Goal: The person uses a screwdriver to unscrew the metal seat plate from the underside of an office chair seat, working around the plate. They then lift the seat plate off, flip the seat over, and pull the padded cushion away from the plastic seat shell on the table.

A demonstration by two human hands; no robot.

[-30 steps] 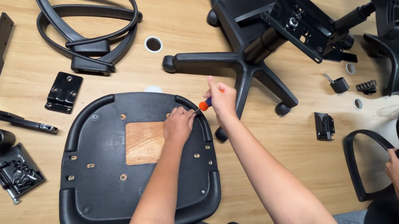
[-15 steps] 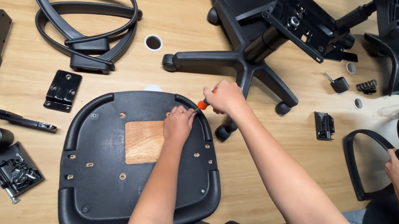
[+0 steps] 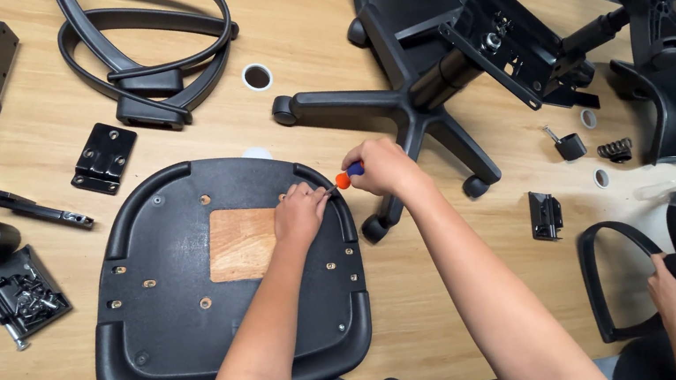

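Right hand point(image 3: 381, 166) has barely shifted since the earlier frame, fist still closed around the screwdriver point(image 3: 343, 178), tip aimed left. Left hand point(image 3: 299, 214) stays flat, fingers loosely curled, pressing the seat point(image 3: 198, 327) just beside that tip, beneath both hands.

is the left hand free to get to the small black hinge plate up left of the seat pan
Probably yes: the left hand rests flat on the seat pan and holds nothing, and only bare table lies between it and the hinge plate.
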